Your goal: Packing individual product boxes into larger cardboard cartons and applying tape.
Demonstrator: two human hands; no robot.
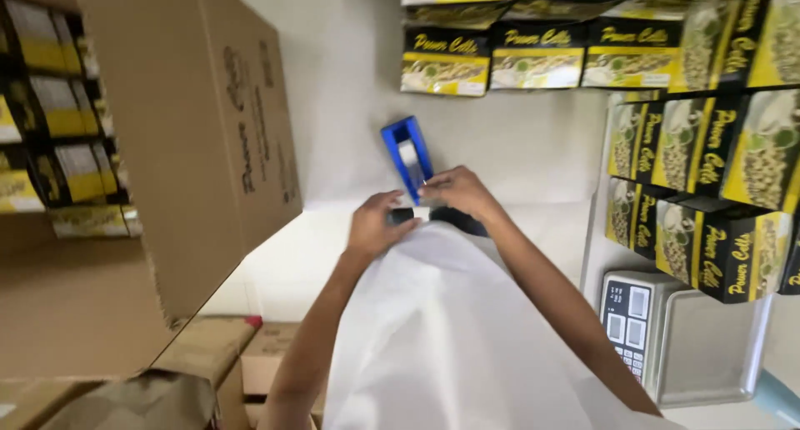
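A blue tape dispenser point(407, 155) with a clear tape roll lies on the white table point(517, 147). My right hand point(457, 191) touches its near end with the fingertips. My left hand point(377, 222) sits just beside it, fingers curled on a small dark object point(400, 216) at the table's edge. Whether either hand truly grips something is hard to tell. A white garment point(442, 338) covers my front between both forearms.
A large open cardboard box point(208, 147) with yellow-and-black packs inside stands at the left. Several yellow-and-black boxes point(700, 138) are stacked at the top and right. A grey digital scale point(675, 338) sits at the lower right. Brown cartons point(242, 355) lie below.
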